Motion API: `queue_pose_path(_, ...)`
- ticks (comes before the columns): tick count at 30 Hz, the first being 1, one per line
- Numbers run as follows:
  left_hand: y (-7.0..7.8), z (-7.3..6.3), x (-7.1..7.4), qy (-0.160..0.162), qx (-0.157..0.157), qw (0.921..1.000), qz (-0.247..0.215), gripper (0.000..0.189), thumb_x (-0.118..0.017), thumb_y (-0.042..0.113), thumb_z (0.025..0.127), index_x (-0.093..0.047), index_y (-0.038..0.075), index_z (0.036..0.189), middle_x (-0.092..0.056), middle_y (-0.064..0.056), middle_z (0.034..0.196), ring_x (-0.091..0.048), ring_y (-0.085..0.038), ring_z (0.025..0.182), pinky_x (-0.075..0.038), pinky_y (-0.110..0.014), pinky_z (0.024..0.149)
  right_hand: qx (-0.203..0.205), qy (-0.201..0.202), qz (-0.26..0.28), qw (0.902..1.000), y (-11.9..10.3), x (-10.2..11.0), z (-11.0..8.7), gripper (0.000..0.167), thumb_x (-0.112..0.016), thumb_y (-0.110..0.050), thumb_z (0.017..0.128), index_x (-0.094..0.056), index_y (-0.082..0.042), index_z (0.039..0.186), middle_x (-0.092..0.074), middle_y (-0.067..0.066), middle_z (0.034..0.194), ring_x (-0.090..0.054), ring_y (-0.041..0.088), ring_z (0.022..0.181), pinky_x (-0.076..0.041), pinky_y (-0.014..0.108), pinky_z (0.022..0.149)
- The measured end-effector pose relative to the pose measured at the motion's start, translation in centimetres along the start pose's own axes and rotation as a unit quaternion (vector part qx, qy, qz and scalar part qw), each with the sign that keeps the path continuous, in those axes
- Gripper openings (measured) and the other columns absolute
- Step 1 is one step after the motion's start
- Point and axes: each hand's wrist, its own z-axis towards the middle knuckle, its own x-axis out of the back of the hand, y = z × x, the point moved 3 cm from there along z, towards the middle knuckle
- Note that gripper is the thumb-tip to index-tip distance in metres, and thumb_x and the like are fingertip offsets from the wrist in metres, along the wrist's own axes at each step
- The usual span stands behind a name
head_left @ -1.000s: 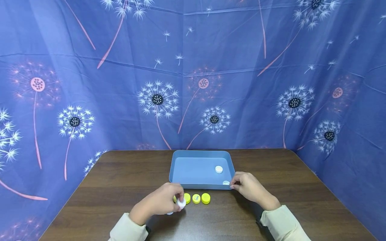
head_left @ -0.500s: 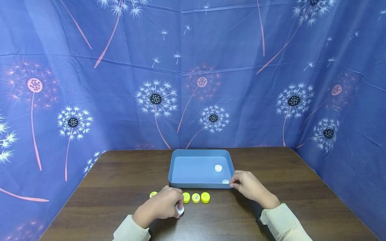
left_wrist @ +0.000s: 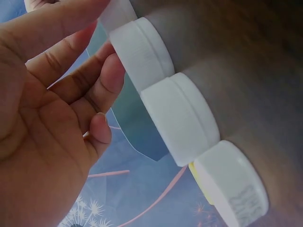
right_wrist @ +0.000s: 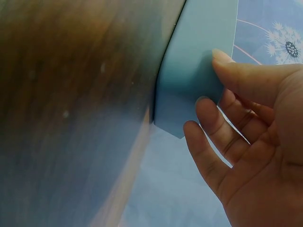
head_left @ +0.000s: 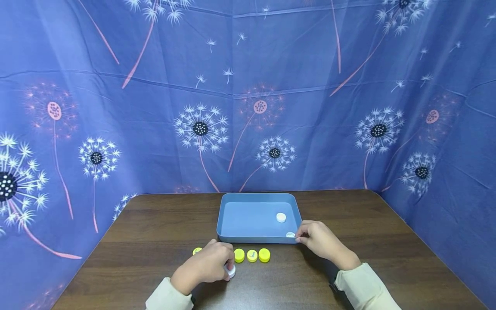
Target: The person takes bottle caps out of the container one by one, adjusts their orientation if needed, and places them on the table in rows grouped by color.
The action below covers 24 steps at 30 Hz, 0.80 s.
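Observation:
My left hand (head_left: pixel 207 263) pinches a white bottle cap (head_left: pixel 231 272) at the table, just in front of the yellow caps. Its wrist view shows a row of white caps (left_wrist: pixel 180 118), the farthest one (left_wrist: pixel 118 13) at the fingertips; the head view hides most of this row behind the hand. With thumb and fingers, my right hand (head_left: pixel 323 243) grips the wall of a blue tray (head_left: pixel 248 239) at the near right corner. Two white caps lie inside the tray, one (head_left: pixel 280 217) toward the right, another (head_left: pixel 290 234) by the near wall, partly hidden.
Between the tray and the left hand runs a row of yellow caps (head_left: pixel 265 255), some hidden by that hand; one more (head_left: pixel 196 250) shows left of it. Everything stands on a brown wooden table (head_left: pixel 162 224). A blue dandelion-print cloth (head_left: pixel 317 129) hangs behind.
Over the last second my left hand has lowered its white cap toward the table and shifted slightly, uncovering a yellow cap on the left. The right hand stays at the tray corner.

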Motion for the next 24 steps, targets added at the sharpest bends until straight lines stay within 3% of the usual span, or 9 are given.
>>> queue_pose_path(7,-0.3,0.0,0.1,0.016,-0.004,0.9999,0.0,0.029,-0.09,0.017,0.063,-0.061,0.023,0.065,-0.05,0.019,0.073,-0.045,0.004,0.068,-0.031,-0.023,0.066,0.002,0.002,-0.003,1.0,-0.1,0.0,0.0,0.017,-0.08,-0.004,0.08,-0.074,-0.019,0.077,-0.061,-0.016,0.077,-0.053,-0.002,0.072,-0.049,0.024,0.064)
queue_pose_path(14,-0.7,-0.1,1.5,0.031,0.003,0.9993,-0.021,0.023,-0.089,0.027,0.07,-0.068,0.021,0.074,-0.055,0.02,0.081,-0.046,0.004,0.071,-0.032,-0.027,0.071,0.004,0.009,0.003,1.0,0.1,-0.1,0.0,0.017,-0.081,-0.003,0.079,-0.074,-0.018,0.076,-0.061,-0.016,0.077,-0.053,-0.002,0.072,-0.049,0.023,0.064)
queue_pose_path(18,-1.3,-0.1,3.1,0.087,-0.007,0.9956,-0.034,0.021,-0.087,0.03,0.075,-0.071,0.021,0.085,-0.061,0.017,0.089,-0.054,0.0,0.078,-0.037,-0.032,0.079,0.011,0.013,0.009,0.9998,0.0,-0.3,0.1,0.018,-0.08,-0.002,0.079,-0.073,-0.018,0.075,-0.06,-0.015,0.076,-0.052,-0.002,0.071,-0.049,0.022,0.063)
queue_pose_path(24,-1.4,1.2,6.2,0.191,-0.073,0.9781,-0.04,0.034,-0.086,0.029,0.078,-0.072,0.017,0.106,-0.067,0.009,0.11,-0.062,-0.01,0.106,-0.046,-0.042,0.091,0.003,0.018,0.009,0.9998,0.1,-0.4,0.3,0.02,-0.081,-0.001,0.079,-0.073,-0.019,0.074,-0.06,-0.015,0.075,-0.052,-0.002,0.071,-0.048,0.022,0.063)
